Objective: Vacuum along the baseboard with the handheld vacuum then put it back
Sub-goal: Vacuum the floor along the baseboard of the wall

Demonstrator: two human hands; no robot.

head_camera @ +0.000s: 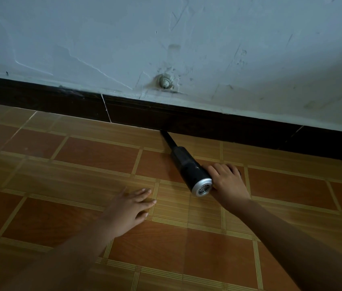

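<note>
- Handheld vacuum [189,171], black with a silver vented end cap [202,187], sits low over the tiled floor [81,156], right of centre, its body slanting from near right to far left.
- Its thin black nozzle [168,139] points at the dark baseboard [218,124], with the tip at the seam where the baseboard meets the floor.
- Right hand [227,183] grips the vacuum at its rear end, just beside the silver cap, fingers curled over a dark part mostly hidden beneath them.
- Left hand [130,208] holds nothing. Its fingers are straight and slightly spread, palm down over the floor to the near left of the vacuum. Whether it touches the tiles cannot be told.
- Both hands are apart, with the silver cap between them.
- Above the baseboard is a scuffed white wall [81,38] with a round fitting [166,81] straight above the nozzle tip.
</note>
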